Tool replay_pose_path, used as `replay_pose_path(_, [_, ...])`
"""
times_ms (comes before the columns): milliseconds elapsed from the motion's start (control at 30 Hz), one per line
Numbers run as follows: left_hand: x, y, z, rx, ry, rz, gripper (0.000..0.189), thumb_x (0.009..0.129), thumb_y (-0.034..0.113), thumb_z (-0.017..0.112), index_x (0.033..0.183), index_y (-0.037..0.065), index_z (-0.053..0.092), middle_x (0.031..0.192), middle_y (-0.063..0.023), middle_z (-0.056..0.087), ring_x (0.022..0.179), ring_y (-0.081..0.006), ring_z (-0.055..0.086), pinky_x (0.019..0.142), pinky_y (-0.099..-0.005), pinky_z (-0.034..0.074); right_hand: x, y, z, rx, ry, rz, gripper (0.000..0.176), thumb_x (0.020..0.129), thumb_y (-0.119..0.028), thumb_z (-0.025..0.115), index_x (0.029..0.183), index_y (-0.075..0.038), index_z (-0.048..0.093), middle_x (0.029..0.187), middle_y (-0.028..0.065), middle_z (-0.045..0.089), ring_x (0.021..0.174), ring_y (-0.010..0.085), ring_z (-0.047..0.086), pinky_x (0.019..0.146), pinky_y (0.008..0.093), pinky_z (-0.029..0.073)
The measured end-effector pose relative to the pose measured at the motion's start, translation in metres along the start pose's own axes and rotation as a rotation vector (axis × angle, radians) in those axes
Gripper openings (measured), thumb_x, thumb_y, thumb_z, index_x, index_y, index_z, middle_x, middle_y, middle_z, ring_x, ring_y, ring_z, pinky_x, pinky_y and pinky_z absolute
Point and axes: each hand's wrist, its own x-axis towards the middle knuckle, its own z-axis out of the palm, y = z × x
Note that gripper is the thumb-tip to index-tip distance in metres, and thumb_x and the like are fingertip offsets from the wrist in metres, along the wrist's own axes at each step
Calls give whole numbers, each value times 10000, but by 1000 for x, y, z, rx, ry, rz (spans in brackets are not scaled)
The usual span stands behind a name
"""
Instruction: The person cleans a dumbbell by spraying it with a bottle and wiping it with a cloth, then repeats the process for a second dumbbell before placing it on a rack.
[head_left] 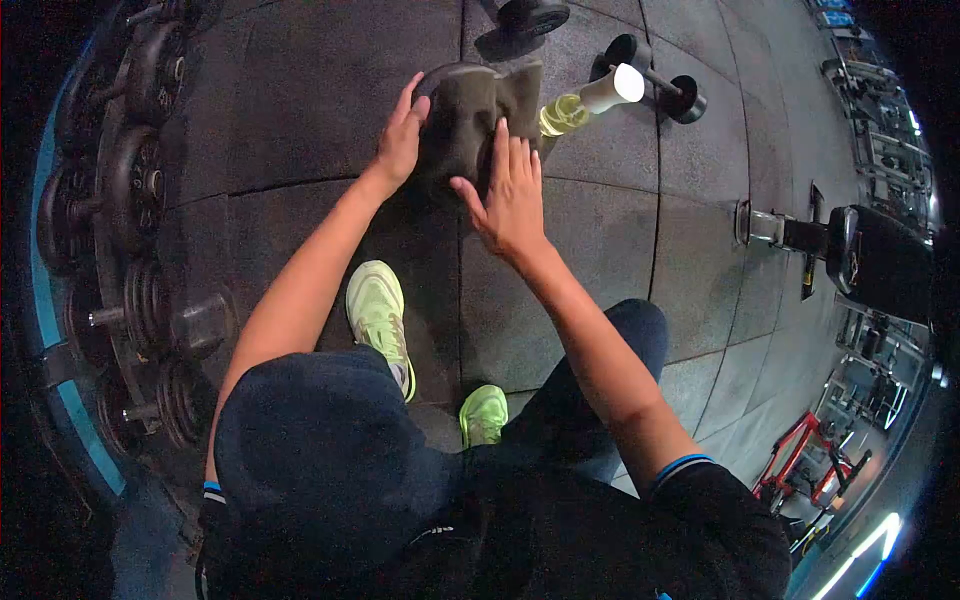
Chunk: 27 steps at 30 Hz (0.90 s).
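Observation:
A dark grey-brown, soft-looking item [465,115], like a folded cloth or a bag, is on the floor in front of me; its exact kind does not show. My left hand [400,145] is at its left edge, fingers extended and apart. Across its lower right part lies my right hand [513,190], flat, with the fingers stretched and the thumb out to the left. To the right of the item is a clear bottle [566,114] with yellow-green contents and a white top [612,88].
Behind the bottle lies a black dumbbell [662,82], with another dumbbell [532,16] at the top edge. A rack of weight plates [135,190] runs along the left. At the right stands a padded bench [880,265]. My yellow-green shoes [380,315] are on dark floor tiles.

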Motion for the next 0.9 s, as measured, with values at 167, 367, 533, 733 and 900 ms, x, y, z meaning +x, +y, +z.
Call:
replay_pose_path(167, [5,-13,9,-132,-11,67,572,1104,360,358,1574,41,294,1549,-171,414,1434,-255,382,1180,-370,289,33,16,-2,88,36,12,935,921,-532,626,1530,85,277,1420,298,466,1334,480,429,1153,511,320])
replay_pose_path(367, [-3,2,24,-99,114,-104,569,1109,346,328,1570,15,280,1577,-205,382,1462,-293,359,1189,-366,280,122,40,-4,282,-27,101,643,971,-506,594,1334,24,574,1132,218,666,1087,386,618,1010,431,459])
replay_pose_path(533, [1,-13,22,-34,114,-82,618,1105,404,350,1581,20,257,1585,-177,369,1465,-266,345,1203,-364,247,110,75,8,719,-80,343,507,1019,-424,553,1286,-2,639,1117,191,725,1031,247,684,930,346,496])
replay_pose_path(733, [0,-27,23,105,137,193,576,1105,373,358,1570,44,276,1583,-183,370,1464,-300,360,1202,-398,277,37,36,38,910,310,468,586,1064,-316,478,1478,87,381,1470,253,495,1351,326,489,1137,374,348])
replay_pose_path(900, [7,-45,22,-140,82,284,588,1089,377,374,1590,86,269,1587,-119,378,1461,-261,365,1220,-403,271,9,-6,46,930,355,678,643,1073,-252,492,1558,77,227,1537,212,403,1378,265,422,1167,358,305])
